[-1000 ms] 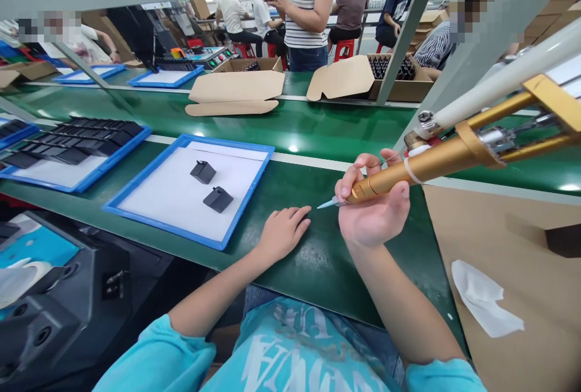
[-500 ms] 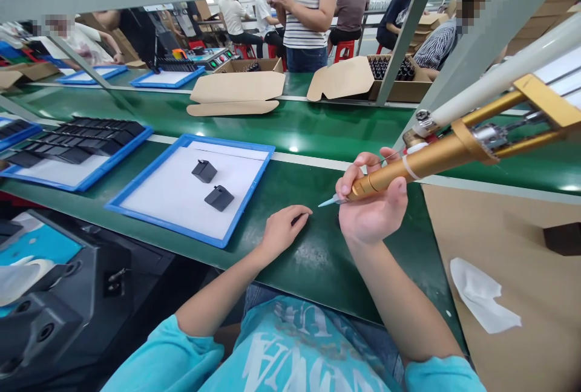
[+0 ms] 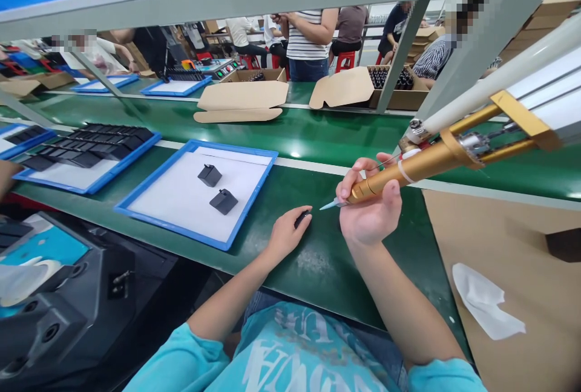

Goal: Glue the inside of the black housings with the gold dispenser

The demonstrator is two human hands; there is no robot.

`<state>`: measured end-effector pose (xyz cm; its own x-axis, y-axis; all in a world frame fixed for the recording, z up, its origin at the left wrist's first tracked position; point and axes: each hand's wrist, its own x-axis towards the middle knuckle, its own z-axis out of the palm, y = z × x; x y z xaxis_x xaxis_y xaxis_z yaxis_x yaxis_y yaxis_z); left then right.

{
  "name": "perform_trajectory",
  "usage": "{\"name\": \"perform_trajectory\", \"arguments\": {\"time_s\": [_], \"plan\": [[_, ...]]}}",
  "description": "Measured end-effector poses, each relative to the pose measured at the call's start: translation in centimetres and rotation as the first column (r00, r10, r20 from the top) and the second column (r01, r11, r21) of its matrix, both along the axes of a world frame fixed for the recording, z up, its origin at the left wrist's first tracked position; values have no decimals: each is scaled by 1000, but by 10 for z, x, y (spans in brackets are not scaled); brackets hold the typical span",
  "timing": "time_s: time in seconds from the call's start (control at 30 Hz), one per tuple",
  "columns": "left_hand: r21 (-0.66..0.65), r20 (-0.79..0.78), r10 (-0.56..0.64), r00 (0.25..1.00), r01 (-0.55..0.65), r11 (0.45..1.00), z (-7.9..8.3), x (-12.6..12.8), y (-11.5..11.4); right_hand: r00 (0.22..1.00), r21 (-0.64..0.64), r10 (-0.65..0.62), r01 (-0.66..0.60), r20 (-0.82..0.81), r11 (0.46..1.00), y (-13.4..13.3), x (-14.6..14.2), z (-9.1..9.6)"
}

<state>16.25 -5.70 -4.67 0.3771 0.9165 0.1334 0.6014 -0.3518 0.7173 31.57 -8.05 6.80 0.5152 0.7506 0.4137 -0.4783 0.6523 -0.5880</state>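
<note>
My left hand (image 3: 287, 233) rests on the green belt (image 3: 318, 132), its fingers closed round a small black part (image 3: 301, 218) that peeks out at the fingertips. My right hand (image 3: 370, 207) is wrapped round a gold dispensing gun (image 3: 408, 169) held level above the belt. The gun's pale blue nozzle tip (image 3: 327, 204) points left and hangs a little right of the black part, not touching it. A white tube and gold frame (image 3: 494, 117) run from the gun up to the right.
A blue-rimmed white tray (image 3: 152, 183) with two black parts (image 3: 216, 189) lies left of my hands. Another blue tray (image 3: 97, 179) further left holds several black parts. A brown cardboard sheet (image 3: 499, 241) with a white wipe (image 3: 483, 301) lies at right. Open cartons and other people stand behind.
My left hand has tipped up a little, so the black part now shows at its fingertips. The gun and my right hand have barely shifted.
</note>
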Motion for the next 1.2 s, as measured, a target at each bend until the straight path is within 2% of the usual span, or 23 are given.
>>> {"name": "perform_trajectory", "arguments": {"time_s": [0.23,0.4,0.53,0.63,0.7,0.83,0.97,1.2], "plan": [[104,-24,-147,989,149,983,5,-10,6,1000,-10,-11,11,0,1000,5,4,-1],[125,-17,-69,997,71,990,0,-10,4,1000,13,-8,8,-11,1000,8,7,-3],[195,-19,-73,997,75,978,-3,-8,2,1000,10,-14,15,-11,1000,9,8,-3],[219,-105,-86,991,108,970,-1,-8,-2,1000,-20,-12,12,-6,1000,10,8,-3],[237,-239,-46,970,104,966,0,-8,-6,1000,-23,-17,17,-4,1000,10,9,-3],[295,-506,113,855,49,954,0,-4,-13,1000,1,-18,18,-10,1000,10,9,-4],[324,-562,180,807,14,946,0,4,-17,1000,-18,-24,24,-1,1000,9,8,-3],[306,-585,169,793,23,952,3,7,-15,1000,5,-9,9,0,1000,8,8,-4]]}}
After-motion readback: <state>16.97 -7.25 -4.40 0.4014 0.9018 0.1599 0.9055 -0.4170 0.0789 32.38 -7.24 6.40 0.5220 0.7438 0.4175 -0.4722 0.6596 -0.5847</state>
